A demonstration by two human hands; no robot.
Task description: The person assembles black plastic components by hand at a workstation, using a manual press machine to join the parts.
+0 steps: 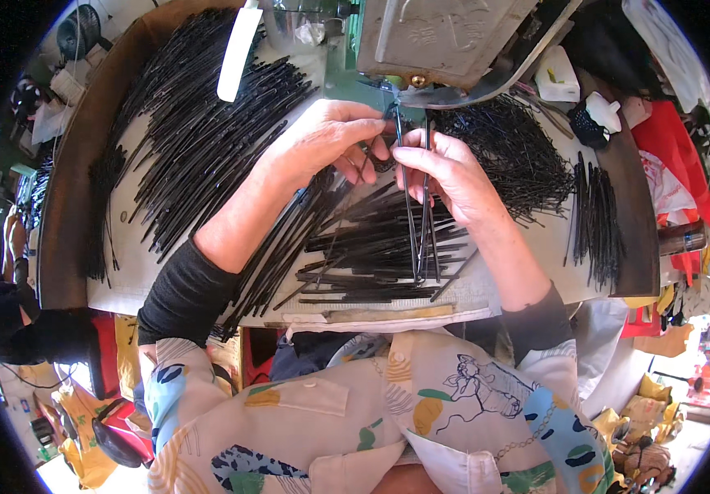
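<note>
Thin black rods (412,230), which look like umbrella ribs, hang from the fingers of my right hand (454,177) with their lower ends toward me. Their upper ends reach up to the small working head of a grey and green machine (446,41). My left hand (330,142) is closed, thumb and forefinger pinched beside that working head. What sits in this pinch is too small and partly hidden to make out. Below my hands lies a loose heap of similar rods (371,255) on the pale tabletop.
A large pile of black rods (198,140) spreads over the left of the table. Behind my right hand is a tangled heap of thinner black pieces (507,156). A small bundle (594,218) lies by the dark raised rim (639,222) at right. A white strip (240,53) juts beside the machine.
</note>
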